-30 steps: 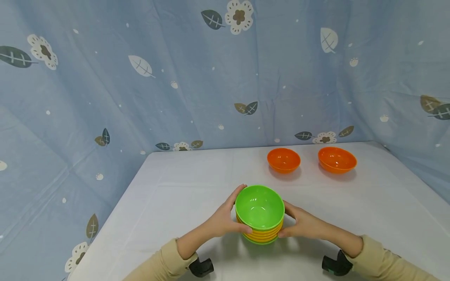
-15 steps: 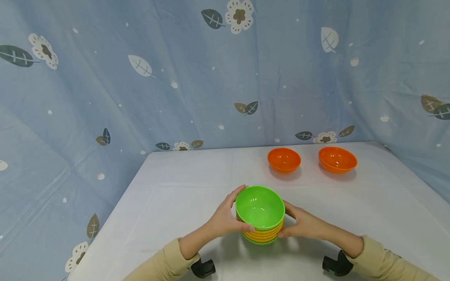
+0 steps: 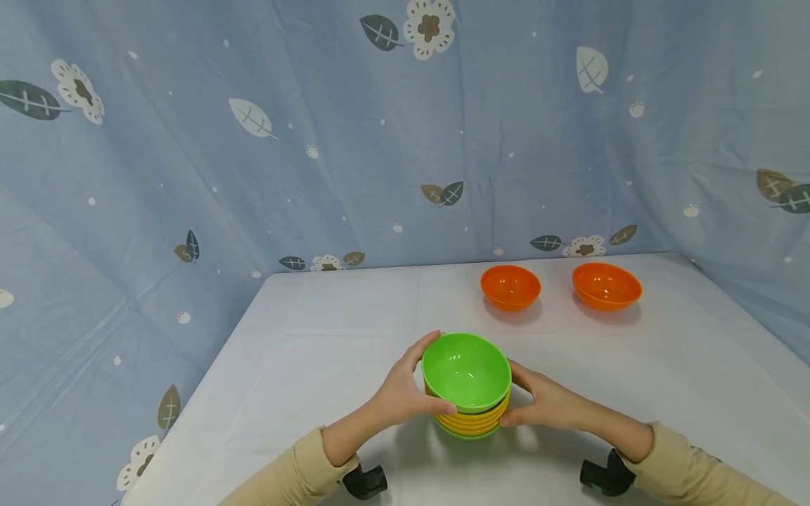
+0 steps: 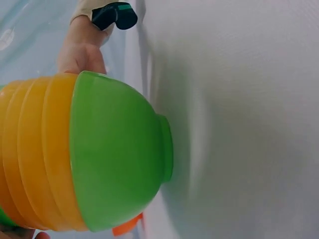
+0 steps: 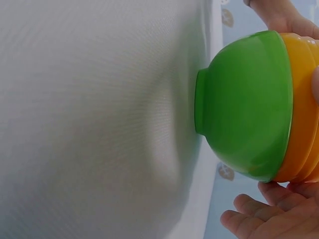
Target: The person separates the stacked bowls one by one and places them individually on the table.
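Observation:
A stack of bowls stands in front of the person: a green bowl (image 3: 467,372) on top, several yellow bowls (image 3: 471,424) under it, and another green bowl (image 4: 114,154) at the bottom. The left hand (image 3: 405,395) grips the top green bowl, thumb across its near side and fingers round its far left. From the right, the right hand (image 3: 552,402) holds the yellow bowls, thumb in front and fingers behind. A dark gap shows between the top bowl and the yellow ones at the right. In the right wrist view, fingers (image 5: 269,211) lie under the stack's side.
Two orange bowls stand apart at the back right, a smaller one (image 3: 510,288) and a wider one (image 3: 606,287). The table (image 3: 329,337) has a white cloth, with a blue patterned curtain (image 3: 304,190) behind and beside it.
The top green bowl has shifted slightly left and tilted, and a dark gap has opened beneath its right side. The left thumb has slid a little right along it. The right hand stays put.

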Available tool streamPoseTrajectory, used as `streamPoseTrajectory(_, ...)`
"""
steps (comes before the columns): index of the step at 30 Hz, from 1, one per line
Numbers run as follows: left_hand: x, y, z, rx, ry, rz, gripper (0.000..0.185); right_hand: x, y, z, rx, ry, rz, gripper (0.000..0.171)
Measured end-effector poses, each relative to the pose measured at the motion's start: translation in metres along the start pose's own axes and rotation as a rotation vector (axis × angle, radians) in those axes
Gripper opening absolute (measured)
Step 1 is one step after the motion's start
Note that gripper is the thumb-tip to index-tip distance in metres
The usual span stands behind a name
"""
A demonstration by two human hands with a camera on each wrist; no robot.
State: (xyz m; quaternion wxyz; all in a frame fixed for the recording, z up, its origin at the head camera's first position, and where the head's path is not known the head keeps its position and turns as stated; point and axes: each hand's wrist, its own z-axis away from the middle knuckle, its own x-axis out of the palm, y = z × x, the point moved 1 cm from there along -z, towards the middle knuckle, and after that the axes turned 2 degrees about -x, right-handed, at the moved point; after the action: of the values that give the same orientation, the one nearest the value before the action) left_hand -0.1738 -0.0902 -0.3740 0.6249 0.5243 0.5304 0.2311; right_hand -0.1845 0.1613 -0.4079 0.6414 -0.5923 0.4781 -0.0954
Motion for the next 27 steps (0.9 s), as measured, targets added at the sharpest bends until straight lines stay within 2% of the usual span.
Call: streamPoseTrajectory(27,-0.014,0.010,0.000,0.047,-0.001,0.052,0.101,0.000,-0.002,0.000,0.010,-0.001,-0.011,0.091)
